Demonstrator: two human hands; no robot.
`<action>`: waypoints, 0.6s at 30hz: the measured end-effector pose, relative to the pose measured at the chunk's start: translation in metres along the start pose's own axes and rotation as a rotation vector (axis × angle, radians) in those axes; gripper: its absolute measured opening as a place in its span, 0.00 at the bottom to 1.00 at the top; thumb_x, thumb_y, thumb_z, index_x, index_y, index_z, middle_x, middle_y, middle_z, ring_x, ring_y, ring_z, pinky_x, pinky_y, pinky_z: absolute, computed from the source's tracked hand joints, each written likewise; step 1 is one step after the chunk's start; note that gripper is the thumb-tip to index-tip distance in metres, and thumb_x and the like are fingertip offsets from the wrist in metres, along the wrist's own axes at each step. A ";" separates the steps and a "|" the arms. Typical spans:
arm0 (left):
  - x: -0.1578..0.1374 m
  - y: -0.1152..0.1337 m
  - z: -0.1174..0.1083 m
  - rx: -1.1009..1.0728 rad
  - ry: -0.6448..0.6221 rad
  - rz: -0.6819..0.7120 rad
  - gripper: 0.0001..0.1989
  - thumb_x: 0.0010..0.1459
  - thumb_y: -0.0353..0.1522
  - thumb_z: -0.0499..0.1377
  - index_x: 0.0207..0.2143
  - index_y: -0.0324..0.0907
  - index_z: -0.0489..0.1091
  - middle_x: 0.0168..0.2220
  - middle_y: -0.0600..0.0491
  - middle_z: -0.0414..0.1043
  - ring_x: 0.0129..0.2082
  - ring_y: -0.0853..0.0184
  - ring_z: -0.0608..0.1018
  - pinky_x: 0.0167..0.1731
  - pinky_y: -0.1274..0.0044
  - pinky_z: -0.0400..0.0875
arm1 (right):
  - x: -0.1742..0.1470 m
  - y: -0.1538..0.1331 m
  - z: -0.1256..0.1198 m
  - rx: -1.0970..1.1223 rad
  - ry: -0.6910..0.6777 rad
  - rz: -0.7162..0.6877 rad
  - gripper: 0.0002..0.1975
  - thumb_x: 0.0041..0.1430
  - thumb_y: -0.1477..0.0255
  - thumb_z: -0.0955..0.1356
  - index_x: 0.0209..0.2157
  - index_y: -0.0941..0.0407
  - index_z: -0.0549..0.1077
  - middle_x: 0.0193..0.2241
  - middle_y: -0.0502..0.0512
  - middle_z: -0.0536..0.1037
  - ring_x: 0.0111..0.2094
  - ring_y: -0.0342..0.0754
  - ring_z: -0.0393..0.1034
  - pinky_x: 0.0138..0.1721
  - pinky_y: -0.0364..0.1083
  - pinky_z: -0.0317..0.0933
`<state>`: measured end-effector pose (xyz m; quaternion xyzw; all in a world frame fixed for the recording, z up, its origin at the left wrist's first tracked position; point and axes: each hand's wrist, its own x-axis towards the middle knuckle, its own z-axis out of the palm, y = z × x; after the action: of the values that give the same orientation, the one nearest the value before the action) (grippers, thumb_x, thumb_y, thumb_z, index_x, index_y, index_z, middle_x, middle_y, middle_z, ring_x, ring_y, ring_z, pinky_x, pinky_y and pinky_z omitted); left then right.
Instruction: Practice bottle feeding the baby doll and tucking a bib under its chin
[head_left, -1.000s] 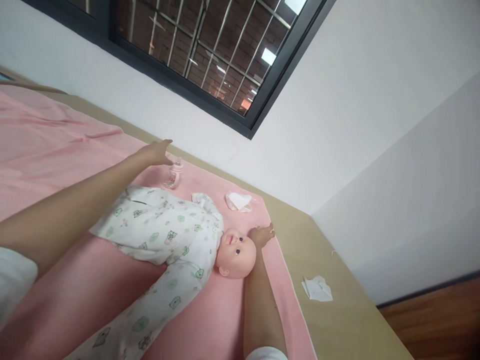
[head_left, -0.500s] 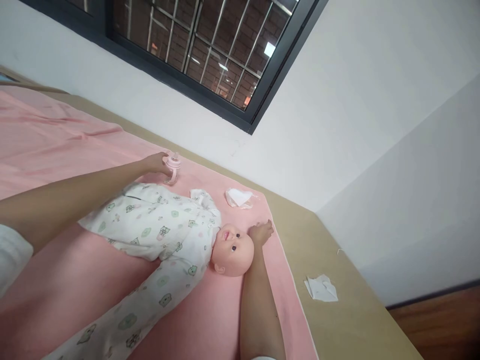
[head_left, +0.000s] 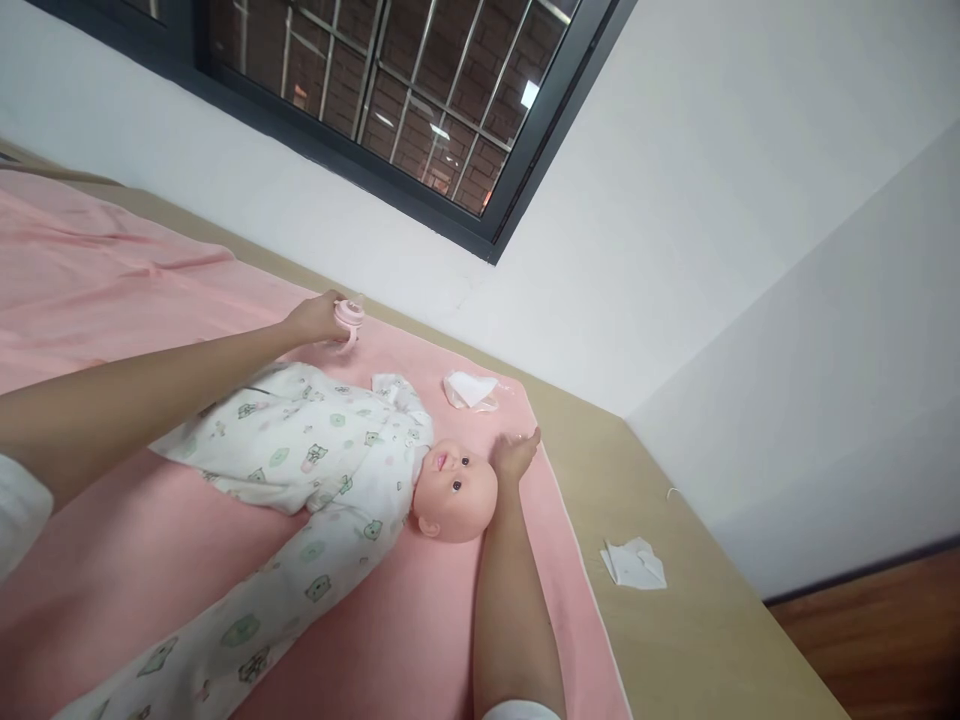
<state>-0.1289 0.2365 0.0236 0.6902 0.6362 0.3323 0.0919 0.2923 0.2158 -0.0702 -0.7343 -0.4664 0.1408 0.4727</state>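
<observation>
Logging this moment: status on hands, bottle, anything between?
Left hand gripping bottle. Right hand by doll's head, grip unclear. White packet on pink blanket, between hands.

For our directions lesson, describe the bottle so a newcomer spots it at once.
Below the window lies a pink cloth bearing a doll. Just beyond the doll's body, the left hand grips the bottle. Its pink collar and handle set it apart from the white packet nearby.
</observation>
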 end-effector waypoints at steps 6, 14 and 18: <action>-0.014 0.061 -0.012 -0.092 0.105 -0.026 0.38 0.47 0.37 0.61 0.62 0.39 0.59 0.54 0.44 0.74 0.50 0.53 0.76 0.42 0.72 0.69 | 0.006 -0.031 -0.010 0.434 0.040 0.035 0.37 0.54 0.61 0.71 0.63 0.55 0.57 0.59 0.63 0.70 0.53 0.49 0.74 0.56 0.51 0.69; -0.073 0.135 -0.022 -0.161 0.094 0.285 0.40 0.46 0.36 0.58 0.64 0.43 0.60 0.53 0.46 0.73 0.45 0.53 0.78 0.42 0.71 0.68 | -0.051 -0.148 -0.074 0.900 -0.220 -0.407 0.36 0.53 0.56 0.74 0.59 0.50 0.61 0.58 0.58 0.70 0.56 0.48 0.72 0.63 0.53 0.64; -0.093 0.149 -0.020 -0.203 0.029 0.377 0.41 0.46 0.34 0.58 0.65 0.41 0.59 0.49 0.46 0.74 0.42 0.55 0.78 0.40 0.71 0.68 | -0.099 -0.180 -0.080 0.813 -0.363 -0.631 0.34 0.53 0.58 0.76 0.59 0.47 0.63 0.59 0.57 0.70 0.60 0.51 0.69 0.65 0.57 0.62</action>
<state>-0.0158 0.1176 0.0887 0.7794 0.4603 0.4158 0.0882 0.1927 0.1108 0.0965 -0.2808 -0.6462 0.2854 0.6497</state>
